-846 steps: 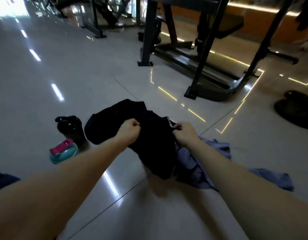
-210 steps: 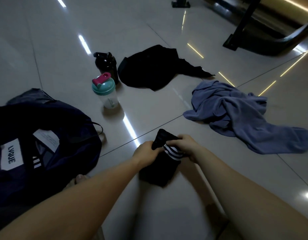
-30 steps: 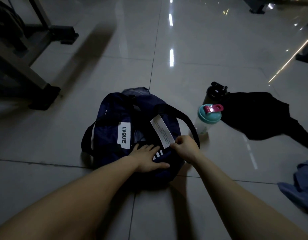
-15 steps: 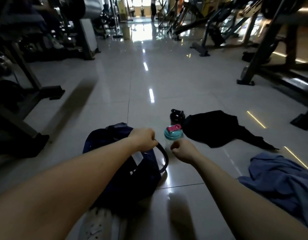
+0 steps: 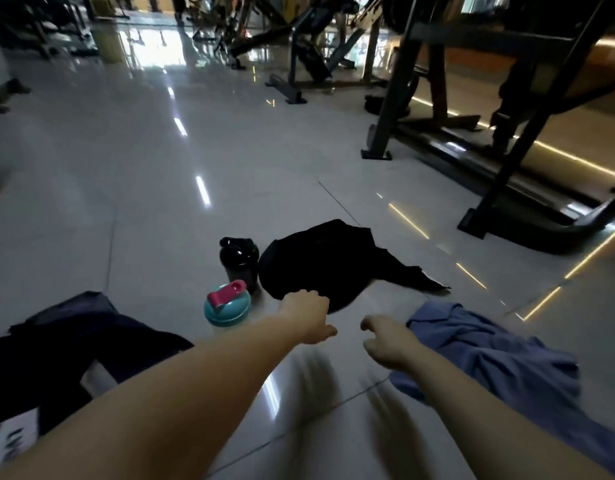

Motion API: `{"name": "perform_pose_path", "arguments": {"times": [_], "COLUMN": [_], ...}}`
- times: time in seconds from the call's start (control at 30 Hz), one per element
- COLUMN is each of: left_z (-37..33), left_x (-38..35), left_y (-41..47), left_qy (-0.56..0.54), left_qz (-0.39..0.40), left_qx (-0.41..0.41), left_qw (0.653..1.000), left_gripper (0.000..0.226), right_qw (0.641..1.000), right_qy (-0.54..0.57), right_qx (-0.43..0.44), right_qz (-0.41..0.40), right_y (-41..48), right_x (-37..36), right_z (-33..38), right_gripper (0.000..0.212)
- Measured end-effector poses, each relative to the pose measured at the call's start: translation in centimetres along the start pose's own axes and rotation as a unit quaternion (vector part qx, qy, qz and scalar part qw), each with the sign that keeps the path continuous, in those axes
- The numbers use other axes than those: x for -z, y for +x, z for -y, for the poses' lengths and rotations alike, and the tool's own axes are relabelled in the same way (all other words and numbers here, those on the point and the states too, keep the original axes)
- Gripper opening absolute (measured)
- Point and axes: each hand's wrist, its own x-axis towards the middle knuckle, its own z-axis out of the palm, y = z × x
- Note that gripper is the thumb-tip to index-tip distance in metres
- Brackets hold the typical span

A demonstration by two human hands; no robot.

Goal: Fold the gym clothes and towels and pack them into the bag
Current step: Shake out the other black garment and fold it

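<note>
Both bare forearms are stretched forward and low over the floor (image 5: 153,216), and the two hands are held apart, with a strip of glossy tile showing between them. The left hand (image 5: 307,317) is seen knuckles up at the near edge of the black garment (image 5: 333,265), thumb stuck out to the right. Its fingers are tucked under and hidden, so whether any cloth is pinched cannot be told. The right hand (image 5: 385,341) is held just beside the blue towel (image 5: 489,358), its fingers loosely curled downward and nothing held in them. Blurred shadows of both arms are thrown on the tile below.

The black garment is laid on the floor ahead, a soft, matte, crumpled heap with a thin pointed tail drawn out to the right. The blue towel is spread on the floor to the right, thick and rumpled into deep folds, its near part covered by the right forearm.

The bag (image 5: 56,341) is slumped at lower left, well apart from the towel. It is dark navy fabric, with a white label (image 5: 13,441) carrying dark letters at the picture's edge.

Between bag and garment two bottles are stood upright. The teal-lidded bottle (image 5: 227,306) has a domed top and a pink flip cap, and the glossy black bottle (image 5: 239,258) is set behind it, close against the garment.

A dark metal machine frame (image 5: 506,168) is planted on the shiny floor at upper right.
</note>
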Motion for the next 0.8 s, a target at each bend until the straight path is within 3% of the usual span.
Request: {"name": "perform_pose_path", "arguments": {"times": [0.17, 0.23, 0.3, 0.4, 0.43, 0.53, 0.6, 0.63, 0.7, 0.8], "left_z": [2.7, 4.1, 4.8, 4.1, 3.4, 0.5, -1.1, -1.6, -1.9, -1.4], "left_x": [-5.1, -7.3, -9.2, -10.8, -10.9, -9.1, -6.3, -4.4, 0.2, 7.4], "left_y": [8.9, 11.5, 12.5, 11.6, 11.1, 9.4, 8.4, 8.0, 7.2, 5.7], "left_qy": [0.034, 0.004, -0.036, -0.01, -0.024, -0.182, -0.272, -0.289, -0.295, -0.284], "left_qz": [0.002, 0.052, 0.074, -0.021, -0.021, 0.097, 0.146, 0.129, 0.044, -0.089], "left_qx": [0.032, 0.072, 0.094, 0.04, 0.015, -0.042, -0.083, -0.099, -0.099, -0.075], "left_qw": [0.999, 0.996, 0.992, 0.999, 0.999, 0.978, 0.948, 0.943, 0.949, 0.952], "left_gripper": [0.061, 0.076, 0.077, 0.048, 0.04, 0.023, 0.012, 0.009, 0.009, 0.009], "right_qw": [0.999, 0.998, 0.998, 0.999, 0.999, 0.998, 0.998, 0.997, 0.991, 0.965], "right_qy": [-0.029, -0.019, -0.02, -0.028, -0.031, -0.007, 0.022, 0.044, 0.111, 0.206], "right_qx": [0.024, 0.036, 0.046, 0.04, 0.039, 0.044, 0.043, 0.051, 0.058, 0.07], "right_qz": [0.038, 0.038, 0.039, 0.021, 0.007, -0.032, -0.031, -0.028, -0.054, -0.144], "right_y": [6.2, 8.0, 9.5, 10.9, 11.1, 10.8, 9.7, 9.2, 7.5, 4.5], "right_x": [-2.6, -4.1, -5.3, -6.3, -6.5, -6.5, -5.5, -4.7, -2.0, 4.5], "right_z": [-2.6, -3.2, -3.7, -4.3, -4.4, -4.2, -3.6, -3.3, -2.6, -1.2], "right_gripper": [0.063, 0.064, 0.071, 0.084, 0.087, 0.098, 0.088, 0.068, 0.01, 0.031]}}
